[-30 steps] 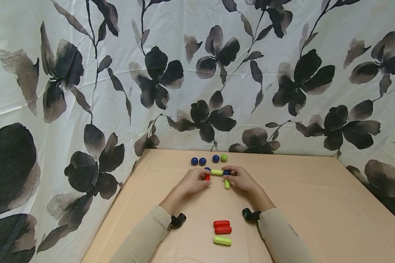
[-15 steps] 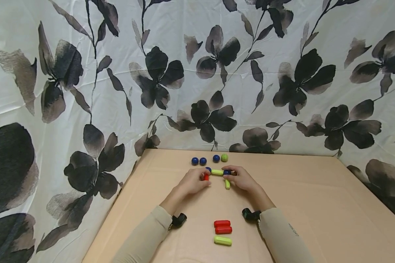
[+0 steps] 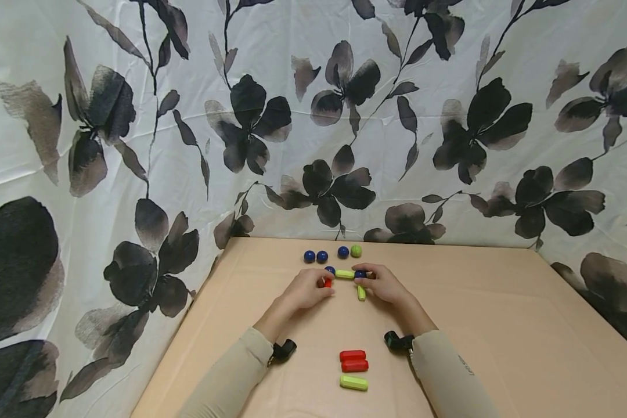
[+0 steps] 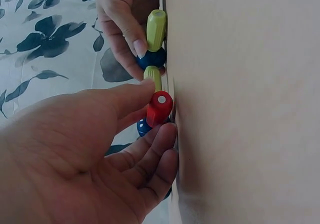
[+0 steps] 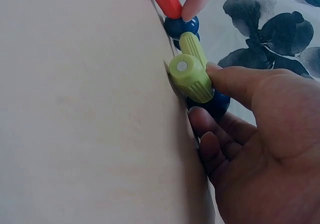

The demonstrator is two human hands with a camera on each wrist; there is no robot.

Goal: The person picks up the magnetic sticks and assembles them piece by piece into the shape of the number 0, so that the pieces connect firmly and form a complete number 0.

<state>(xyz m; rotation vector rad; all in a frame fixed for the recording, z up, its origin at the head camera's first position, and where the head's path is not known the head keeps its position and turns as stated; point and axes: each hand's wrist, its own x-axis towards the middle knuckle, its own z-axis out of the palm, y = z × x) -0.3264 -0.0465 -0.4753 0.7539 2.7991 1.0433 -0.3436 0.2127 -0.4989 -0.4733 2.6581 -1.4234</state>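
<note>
A joined piece of magnetic rods and balls lies across the back of the table. My left hand (image 3: 304, 288) pinches a red magnetic rod (image 4: 160, 113) between thumb and fingers, right at a blue ball (image 5: 181, 28). From that ball a yellow-green rod (image 3: 344, 274) runs to a second blue ball (image 3: 360, 274), which the fingers and thumb of my right hand (image 3: 390, 285) grip. Another yellow-green rod (image 5: 190, 79) points from this second ball toward me, its round metal-tipped end showing in the right wrist view. The fingers partly hide both balls.
Behind the hands, blue balls (image 3: 321, 256) and one green ball (image 3: 356, 251) rest near the table's back edge. Nearer to me lie two red rods (image 3: 353, 366) and a yellow-green rod (image 3: 353, 382), between the forearms. A flowered cloth (image 3: 397, 145) hangs behind the table.
The red rod shifts very slightly in my left fingers. Both hands otherwise keep their place on the joined piece.
</note>
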